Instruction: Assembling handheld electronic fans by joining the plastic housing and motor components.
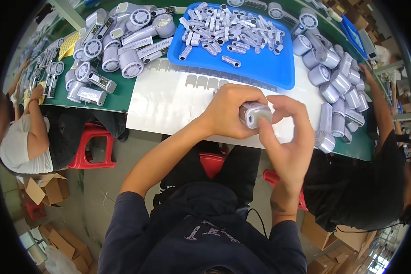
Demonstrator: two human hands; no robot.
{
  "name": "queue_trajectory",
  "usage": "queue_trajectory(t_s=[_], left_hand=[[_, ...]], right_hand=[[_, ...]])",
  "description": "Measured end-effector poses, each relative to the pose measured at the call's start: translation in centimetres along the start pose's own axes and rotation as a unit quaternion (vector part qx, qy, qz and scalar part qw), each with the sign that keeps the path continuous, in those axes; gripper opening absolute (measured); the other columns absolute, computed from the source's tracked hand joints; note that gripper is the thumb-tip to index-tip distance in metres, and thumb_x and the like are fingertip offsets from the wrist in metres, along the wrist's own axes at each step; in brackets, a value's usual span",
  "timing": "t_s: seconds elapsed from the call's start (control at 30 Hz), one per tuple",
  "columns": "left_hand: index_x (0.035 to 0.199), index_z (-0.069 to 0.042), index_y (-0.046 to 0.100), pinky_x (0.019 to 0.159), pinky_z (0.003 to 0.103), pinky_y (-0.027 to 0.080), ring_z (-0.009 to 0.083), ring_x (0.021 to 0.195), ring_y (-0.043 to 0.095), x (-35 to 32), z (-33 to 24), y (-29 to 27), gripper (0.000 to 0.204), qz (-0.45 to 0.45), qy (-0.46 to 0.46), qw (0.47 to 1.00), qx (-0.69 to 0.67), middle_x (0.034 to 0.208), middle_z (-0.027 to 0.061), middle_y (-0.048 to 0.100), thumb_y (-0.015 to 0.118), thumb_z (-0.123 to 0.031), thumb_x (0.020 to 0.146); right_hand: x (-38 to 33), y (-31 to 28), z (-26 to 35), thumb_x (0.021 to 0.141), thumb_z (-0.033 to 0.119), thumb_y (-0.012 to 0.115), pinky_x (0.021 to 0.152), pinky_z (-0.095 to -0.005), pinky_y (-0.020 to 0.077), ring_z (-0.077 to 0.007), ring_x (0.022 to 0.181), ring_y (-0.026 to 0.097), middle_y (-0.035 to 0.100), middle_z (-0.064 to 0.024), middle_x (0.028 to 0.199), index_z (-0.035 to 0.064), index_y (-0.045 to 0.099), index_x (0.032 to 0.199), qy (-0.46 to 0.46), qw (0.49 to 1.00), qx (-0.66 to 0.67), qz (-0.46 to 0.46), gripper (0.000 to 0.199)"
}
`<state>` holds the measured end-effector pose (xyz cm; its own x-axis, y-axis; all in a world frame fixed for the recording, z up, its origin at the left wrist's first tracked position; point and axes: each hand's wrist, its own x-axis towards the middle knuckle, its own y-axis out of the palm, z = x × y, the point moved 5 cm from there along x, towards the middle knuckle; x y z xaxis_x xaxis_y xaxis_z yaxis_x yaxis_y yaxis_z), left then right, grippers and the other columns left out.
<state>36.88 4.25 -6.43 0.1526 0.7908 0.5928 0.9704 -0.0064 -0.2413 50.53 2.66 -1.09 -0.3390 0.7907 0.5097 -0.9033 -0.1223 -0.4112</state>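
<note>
My left hand [230,111] grips a rounded, glossy grey plastic casing [259,115]; my right hand [293,145] curves, thumb and forefinger apart, at its three o'clock, blue plastic tray [260,68] at twelve

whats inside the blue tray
The blue tray holds many small pale-grey pieces, mostly heaped toward its far side, some lying apart nearer the front. The heap's lower pieces, and anything beneath, are covered.

Dark navy T-shirt [178,255] at lower centre of the frame, short sleeves [128,223], pale print [210,230] up front, black trousers [244,176], and there, a dark mark [277,208] inking the right forearm [288,189]!
</note>
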Motion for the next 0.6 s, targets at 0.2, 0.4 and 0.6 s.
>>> queue_trajectory(t_s=[0.2, 0.4, 0.6], left_hand=[[0.076, -0.006, 0.062, 0.056, 0.031, 0.046, 0.0285, 0.061, 0.06, 0.5, 0.6, -0.4, 0.024, 0.024, -0.016, 1.0, -0.011, 0.068, 0.0099, 0.061, 0.077, -0.015, 0.06], [0.073, -0.004, 0.061, 0.056, 0.033, 0.045, 0.0289, 0.06, 0.06, -0.2, 0.7, -2.0, 0.024, 0.019, -0.021, 0.996, -0.082, 0.067, 0.0102, 0.061, 0.077, -0.019, 0.064], [0.087, -0.005, 0.059, 0.063, 0.03, 0.044, 0.0213, 0.07, 0.058, -1.4, -4.4, -11.0, 0.025, -0.163, 0.051, 0.984, -0.043, 0.079, 0.008, 0.058, 0.073, -0.013, 0.068]], right_hand=[[1.1, 1.1, -5.0, 0.083, 0.012, 0.071, 0.06, -0.0209, 0.0385, -0.006, 0.066, 0.046, 0.055, 0.0007, 0.077, 0.0013, 0.06, 0.108, 0.234, 0.901, 0.33, 0.159, 0.03], [1.8, 3.4, -4.3, 0.095, 0.011, 0.053, 0.058, -0.0203, 0.0392, -0.0058, 0.06, 0.048, 0.052, 0.0014, 0.068, 0.0005, 0.058, 0.112, 0.244, 0.894, 0.348, 0.139, 0.021], [1.4, 1.4, -6.5, 0.096, 0.013, 0.048, 0.06, -0.0236, 0.0429, -0.0096, 0.06, 0.05, 0.052, -0.0024, 0.064, -0.0023, 0.054, 0.118, 0.177, 0.95, 0.247, 0.068, 0.027]])
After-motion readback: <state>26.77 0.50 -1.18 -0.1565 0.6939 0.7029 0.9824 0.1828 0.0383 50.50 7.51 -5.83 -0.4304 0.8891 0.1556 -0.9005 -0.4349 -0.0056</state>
